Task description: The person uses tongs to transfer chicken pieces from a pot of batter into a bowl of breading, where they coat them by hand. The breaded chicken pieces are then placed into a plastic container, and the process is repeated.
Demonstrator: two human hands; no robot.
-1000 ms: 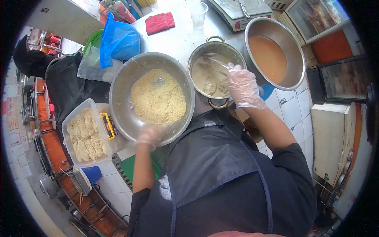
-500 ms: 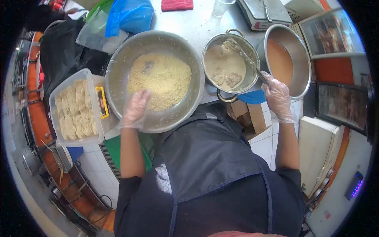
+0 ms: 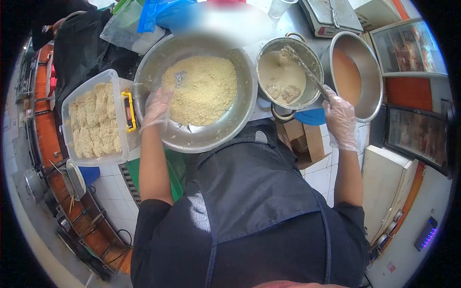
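My left hand, in a clear plastic glove, is inside the left part of a large metal bowl, its fingers stretched out at the edge of the pale yellow crumbs. It holds nothing that I can see. My gloved right hand is closed around the handle of metal tongs. Their far end rests in a two-handled pot of creamy batter, where batter-coated pieces lie partly sunk. A small greyish lump sits on the crumbs.
Left of the bowl stands a clear plastic box of crumb-coated pieces. A metal bowl of orange liquid is right of the pot. Behind are a scale, a plastic cup and a blue bag. A cardboard box sits below.
My left hand has moved left and a little up, to the edge of the crumbs. Bare metal now shows at the bowl's near side. My right hand keeps its grip on the tongs.
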